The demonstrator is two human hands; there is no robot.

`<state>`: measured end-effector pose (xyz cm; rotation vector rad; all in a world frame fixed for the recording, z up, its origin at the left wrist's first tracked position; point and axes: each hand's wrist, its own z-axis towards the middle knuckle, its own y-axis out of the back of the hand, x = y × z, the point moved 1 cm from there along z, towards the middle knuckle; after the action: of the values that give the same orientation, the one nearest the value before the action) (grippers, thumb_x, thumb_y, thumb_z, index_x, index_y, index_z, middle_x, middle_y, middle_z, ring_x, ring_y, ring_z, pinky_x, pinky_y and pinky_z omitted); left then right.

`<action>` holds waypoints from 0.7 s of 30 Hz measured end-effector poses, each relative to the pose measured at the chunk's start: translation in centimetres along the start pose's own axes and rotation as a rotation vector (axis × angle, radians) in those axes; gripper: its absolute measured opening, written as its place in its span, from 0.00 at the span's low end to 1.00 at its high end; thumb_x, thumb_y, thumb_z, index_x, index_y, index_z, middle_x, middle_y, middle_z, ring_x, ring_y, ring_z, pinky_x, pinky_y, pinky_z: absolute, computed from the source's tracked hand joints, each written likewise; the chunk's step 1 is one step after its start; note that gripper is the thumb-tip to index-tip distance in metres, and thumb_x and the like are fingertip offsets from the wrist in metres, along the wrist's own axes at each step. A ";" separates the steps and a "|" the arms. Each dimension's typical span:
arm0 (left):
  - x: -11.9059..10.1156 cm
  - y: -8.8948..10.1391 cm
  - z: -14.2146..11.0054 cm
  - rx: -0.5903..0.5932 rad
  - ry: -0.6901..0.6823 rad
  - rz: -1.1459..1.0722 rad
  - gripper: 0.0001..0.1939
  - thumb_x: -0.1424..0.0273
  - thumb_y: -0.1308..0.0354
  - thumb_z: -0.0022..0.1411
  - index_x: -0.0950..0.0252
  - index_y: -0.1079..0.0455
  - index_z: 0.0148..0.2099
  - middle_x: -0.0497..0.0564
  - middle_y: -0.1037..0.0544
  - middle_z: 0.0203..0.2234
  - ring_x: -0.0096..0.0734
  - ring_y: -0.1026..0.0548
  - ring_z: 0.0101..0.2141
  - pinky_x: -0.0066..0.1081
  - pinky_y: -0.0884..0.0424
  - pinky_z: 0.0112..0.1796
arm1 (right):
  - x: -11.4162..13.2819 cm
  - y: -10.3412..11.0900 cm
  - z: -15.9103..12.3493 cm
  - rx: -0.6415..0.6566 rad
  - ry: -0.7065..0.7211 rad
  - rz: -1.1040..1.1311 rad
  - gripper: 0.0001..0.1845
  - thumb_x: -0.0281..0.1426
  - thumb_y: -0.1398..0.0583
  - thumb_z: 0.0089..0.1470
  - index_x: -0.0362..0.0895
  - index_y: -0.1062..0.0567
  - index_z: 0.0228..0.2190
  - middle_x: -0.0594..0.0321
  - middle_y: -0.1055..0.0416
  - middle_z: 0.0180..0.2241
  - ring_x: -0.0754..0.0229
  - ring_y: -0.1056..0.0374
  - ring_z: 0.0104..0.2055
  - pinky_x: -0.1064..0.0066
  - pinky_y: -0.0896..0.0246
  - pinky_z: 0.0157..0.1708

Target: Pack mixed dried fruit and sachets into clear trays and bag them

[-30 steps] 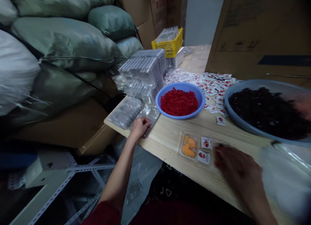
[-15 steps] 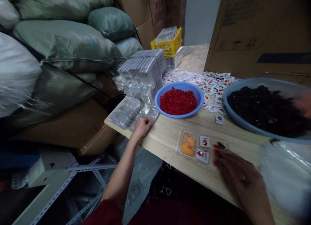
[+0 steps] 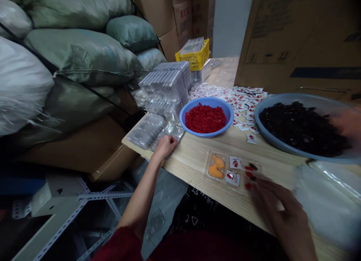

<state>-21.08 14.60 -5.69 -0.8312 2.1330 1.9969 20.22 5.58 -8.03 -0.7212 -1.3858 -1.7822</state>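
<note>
My left hand [image 3: 167,145] is closed at the near edge of a clear plastic tray [image 3: 176,131]; what its fingers hold is hidden. My right hand [image 3: 282,206], smeared by motion, reaches over the right end of a filled clear tray [image 3: 207,172]. Its fingertips are beside several small red pieces [image 3: 249,174] and dark pieces [image 3: 253,166]; whether it holds one I cannot tell. That tray's left compartment has orange pieces [image 3: 216,167]. In its middle lie two printed sachets, a far sachet [image 3: 235,162] and a near sachet [image 3: 232,177].
A blue bowl [image 3: 205,133] of red pieces and a large basin [image 3: 282,150] of dark pieces stand behind the filled tray. Loose sachets [image 3: 242,99], stacked clear containers [image 3: 166,84] and a yellow crate [image 3: 193,62] are farther back. Plastic bags [image 3: 324,201] lie at right.
My right hand has drawn back slightly toward me, showing more red and dark pieces in the tray's right end. My left hand stays at the clear tray's edge. The view has shifted a little.
</note>
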 end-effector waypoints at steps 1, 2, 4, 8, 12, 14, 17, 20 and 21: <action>0.3 -0.1 0.0 0.003 0.003 -0.009 0.10 0.64 0.42 0.58 0.64 0.24 0.31 0.47 0.24 0.22 0.31 0.29 0.28 0.28 0.40 0.30 | -0.2 0.0 -0.1 0.001 -0.003 -0.002 0.20 0.48 0.39 0.58 0.49 0.19 0.43 0.57 0.22 0.47 0.45 0.28 0.50 0.49 0.38 0.56; 0.5 -0.2 0.0 0.006 0.008 -0.017 0.11 0.63 0.41 0.59 0.64 0.24 0.31 0.47 0.25 0.22 0.31 0.29 0.27 0.28 0.40 0.30 | -0.4 0.0 -0.2 0.005 -0.008 -0.003 0.20 0.48 0.39 0.59 0.49 0.19 0.43 0.57 0.22 0.47 0.45 0.28 0.50 0.49 0.39 0.56; 0.9 -0.4 0.0 0.012 0.015 -0.028 0.11 0.63 0.42 0.60 0.65 0.24 0.31 0.46 0.25 0.22 0.30 0.29 0.27 0.27 0.40 0.29 | -0.7 0.0 -0.2 0.006 -0.025 -0.008 0.20 0.49 0.39 0.58 0.48 0.19 0.43 0.57 0.22 0.47 0.45 0.28 0.51 0.49 0.39 0.57; 1.2 -0.6 0.1 0.014 0.018 -0.017 0.11 0.65 0.45 0.62 0.65 0.25 0.32 0.47 0.24 0.23 0.29 0.29 0.27 0.27 0.39 0.29 | -0.7 -0.2 0.2 0.001 -0.051 -0.009 0.22 0.50 0.38 0.56 0.48 0.19 0.42 0.56 0.22 0.47 0.44 0.27 0.50 0.48 0.37 0.55; 0.5 -0.8 -0.1 -0.002 0.022 0.050 0.10 0.67 0.45 0.62 0.64 0.25 0.32 0.49 0.23 0.24 0.32 0.27 0.29 0.29 0.38 0.32 | -0.3 -0.5 0.4 0.014 -0.036 0.044 0.20 0.47 0.38 0.57 0.47 0.19 0.43 0.55 0.22 0.47 0.45 0.27 0.49 0.51 0.34 0.53; -0.2 -0.9 -0.3 -0.019 0.030 0.093 0.08 0.69 0.45 0.61 0.64 0.25 0.33 0.52 0.22 0.26 0.35 0.26 0.31 0.30 0.37 0.33 | -0.2 -0.5 0.3 0.016 -0.052 0.059 0.19 0.47 0.38 0.57 0.48 0.19 0.43 0.55 0.23 0.48 0.46 0.27 0.50 0.52 0.34 0.53; -1.2 -0.7 -1.0 -0.050 0.031 0.147 0.06 0.71 0.44 0.59 0.64 0.26 0.33 0.56 0.21 0.29 0.38 0.25 0.33 0.31 0.37 0.34 | -0.2 -0.5 0.1 0.020 -0.081 0.073 0.19 0.46 0.38 0.57 0.48 0.19 0.43 0.56 0.23 0.48 0.46 0.28 0.50 0.53 0.33 0.53; -1.5 0.4 -2.6 -0.098 0.007 0.168 0.07 0.70 0.47 0.62 0.64 0.28 0.35 0.56 0.21 0.30 0.38 0.25 0.34 0.31 0.37 0.35 | -0.2 -0.3 -0.2 0.015 -0.090 0.085 0.19 0.47 0.38 0.56 0.49 0.19 0.43 0.57 0.23 0.48 0.45 0.28 0.51 0.52 0.35 0.55; -1.4 1.1 -3.3 -0.122 -0.005 0.165 0.08 0.70 0.49 0.63 0.63 0.28 0.37 0.55 0.22 0.31 0.37 0.26 0.34 0.31 0.37 0.35 | -0.1 -0.3 -0.3 0.014 -0.107 0.092 0.19 0.47 0.37 0.56 0.50 0.19 0.43 0.57 0.23 0.49 0.45 0.29 0.52 0.51 0.36 0.56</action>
<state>-19.44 11.93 -3.66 -0.6857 2.1597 2.2261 20.07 5.38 -8.32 -0.8697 -1.4103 -1.6818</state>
